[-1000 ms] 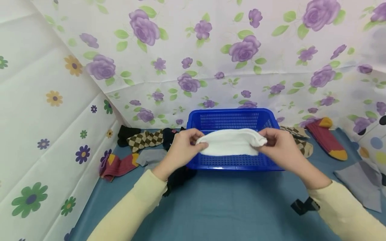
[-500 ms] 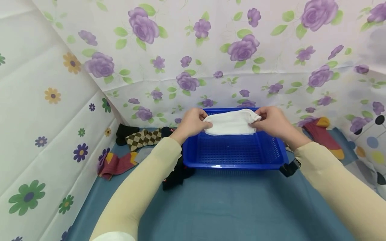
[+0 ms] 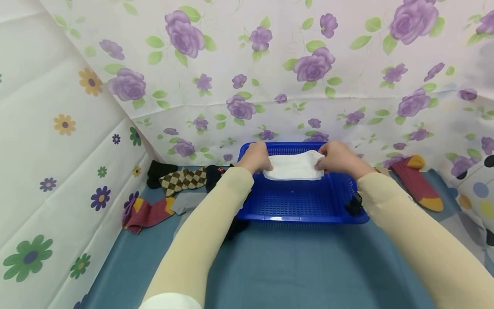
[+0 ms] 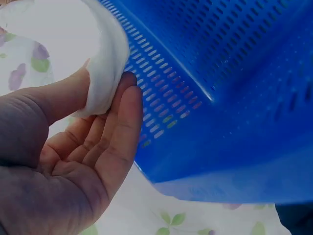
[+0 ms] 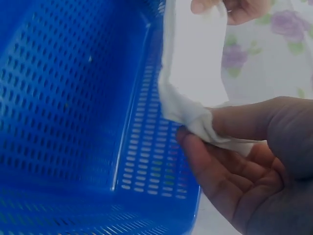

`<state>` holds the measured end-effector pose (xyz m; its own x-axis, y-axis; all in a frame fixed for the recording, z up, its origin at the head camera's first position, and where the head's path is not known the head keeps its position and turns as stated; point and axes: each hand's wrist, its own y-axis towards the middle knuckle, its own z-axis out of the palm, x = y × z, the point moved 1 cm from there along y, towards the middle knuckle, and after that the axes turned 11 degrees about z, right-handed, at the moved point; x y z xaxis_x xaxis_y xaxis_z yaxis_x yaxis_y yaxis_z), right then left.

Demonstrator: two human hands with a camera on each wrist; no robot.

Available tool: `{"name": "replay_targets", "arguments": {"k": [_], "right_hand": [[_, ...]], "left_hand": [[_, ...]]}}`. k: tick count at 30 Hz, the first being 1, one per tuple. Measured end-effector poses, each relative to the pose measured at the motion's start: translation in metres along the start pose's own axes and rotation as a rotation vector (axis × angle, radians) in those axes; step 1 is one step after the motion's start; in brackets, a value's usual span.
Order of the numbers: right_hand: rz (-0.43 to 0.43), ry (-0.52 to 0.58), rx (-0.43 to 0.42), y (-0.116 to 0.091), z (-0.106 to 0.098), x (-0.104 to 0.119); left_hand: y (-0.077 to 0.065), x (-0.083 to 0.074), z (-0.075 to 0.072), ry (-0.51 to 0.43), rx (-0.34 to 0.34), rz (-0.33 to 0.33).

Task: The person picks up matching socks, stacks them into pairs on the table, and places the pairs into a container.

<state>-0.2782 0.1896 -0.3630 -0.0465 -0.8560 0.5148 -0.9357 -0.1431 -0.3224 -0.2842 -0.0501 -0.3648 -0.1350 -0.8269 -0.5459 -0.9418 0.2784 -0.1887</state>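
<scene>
A folded white sock [image 3: 293,166] is stretched flat above the far part of a blue plastic basket [image 3: 289,219]. My left hand [image 3: 256,158] pinches its left end between thumb and fingers. At the right end, my right hand [image 3: 338,159] pinches the cloth the same way. In the left wrist view the sock's end [image 4: 105,73] curves round between thumb and fingertips. The right wrist view has the sock [image 5: 195,58] running between both hands, beside the basket's slotted wall [image 5: 146,161]. No other thing shows on the basket floor.
Left of the basket lie a maroon-and-yellow sock [image 3: 150,213], a checked sock [image 3: 183,180], a black sock [image 3: 160,171] and a grey one [image 3: 189,201]. Another maroon-and-yellow sock [image 3: 417,182] and grey cloth [image 3: 463,229] lie right. Flowered sheeting [image 3: 239,64] rises behind.
Both hands have carried the white sock forward, from over the middle of the basket toward its far side, then lowered it slightly. Both hands keep their hold on its ends.
</scene>
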Motion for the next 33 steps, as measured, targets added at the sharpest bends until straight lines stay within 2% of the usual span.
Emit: {"name": "replay_targets", "arguments": {"k": [11,15,20,24,28,33], "right_hand": [[0.128,-0.155,0.113,0.032,0.018,-0.006],[0.16,-0.181,0.156,0.039,0.027,-0.009],[0.192,-0.242,0.225,0.038,0.032,-0.002],[0.197,-0.276,0.253,0.042,0.034,0.0],[0.222,-0.315,0.257,0.049,0.04,-0.004],[0.244,-0.326,0.244,0.053,0.048,-0.009]], "left_hand": [[0.019,-0.001,0.025,0.104,-0.006,-0.036],[0.022,0.004,0.031,0.082,0.031,-0.07],[0.028,0.011,0.034,0.038,0.105,-0.085],[0.031,0.014,0.036,0.022,0.114,-0.094],[0.03,0.017,0.042,0.005,0.137,-0.107],[0.028,0.021,0.049,0.051,0.145,-0.115]]}}
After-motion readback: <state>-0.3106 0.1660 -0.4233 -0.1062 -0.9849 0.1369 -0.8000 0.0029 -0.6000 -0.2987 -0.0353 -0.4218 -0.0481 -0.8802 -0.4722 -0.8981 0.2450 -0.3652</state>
